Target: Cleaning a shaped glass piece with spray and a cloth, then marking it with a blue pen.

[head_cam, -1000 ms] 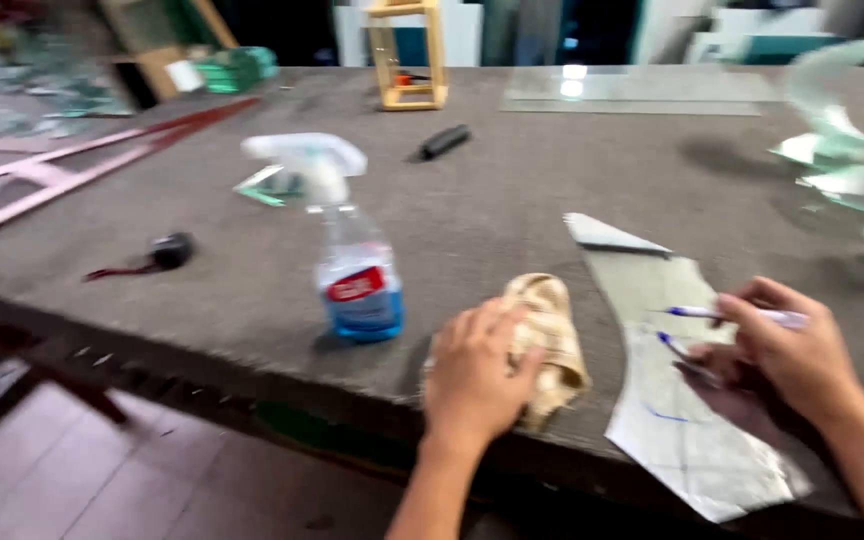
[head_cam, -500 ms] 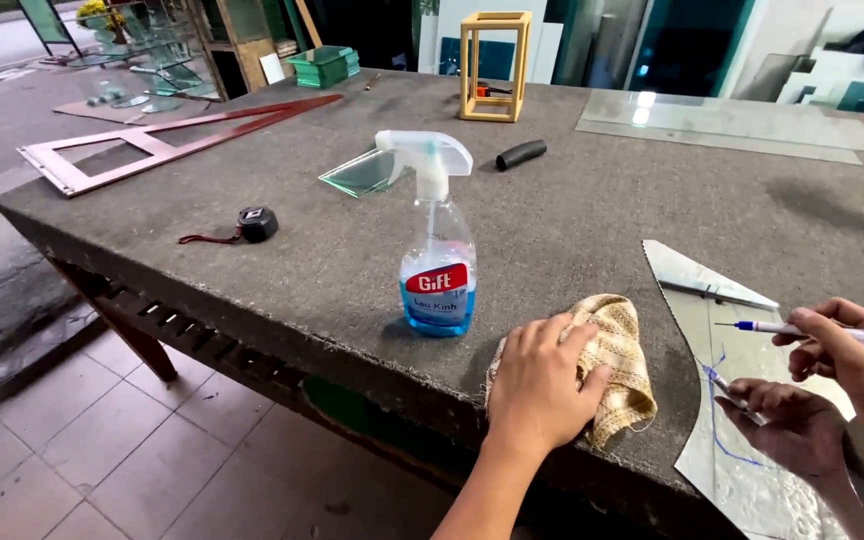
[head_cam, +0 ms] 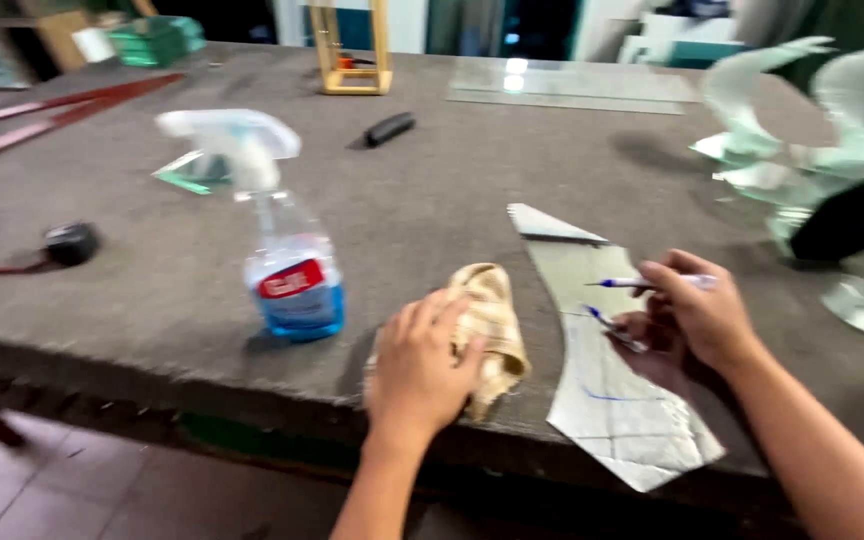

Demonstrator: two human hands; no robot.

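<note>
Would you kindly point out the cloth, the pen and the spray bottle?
cloth [head_cam: 497, 320], head view, on its bare right fold.
pen [head_cam: 624, 283], head view, on its barrel.
spray bottle [head_cam: 294, 290], head view, on its body.
</note>
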